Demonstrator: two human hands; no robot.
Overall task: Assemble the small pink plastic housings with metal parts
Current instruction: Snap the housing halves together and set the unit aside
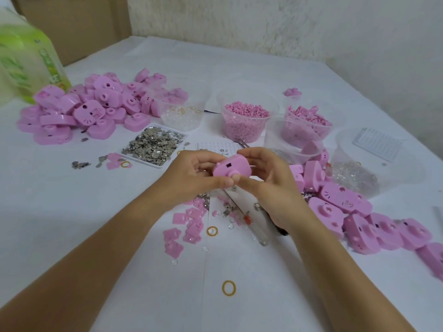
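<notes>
Item: pink housing [231, 168] | Hold: left hand [191, 174] and right hand [268, 180] both pinching it | Risk: thumbs may slip, dropping housing into loose parts.

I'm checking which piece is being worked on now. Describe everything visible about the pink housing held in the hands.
The pink housing is a small rounded block of glossy plastic with a short round stub on its near face and dark slots on top. It is held above the white table, between both hands: the left hand grips its left end, the right hand its right end, thumbs meeting at the stub. A thin metal bit seems to stick out on its right.
</notes>
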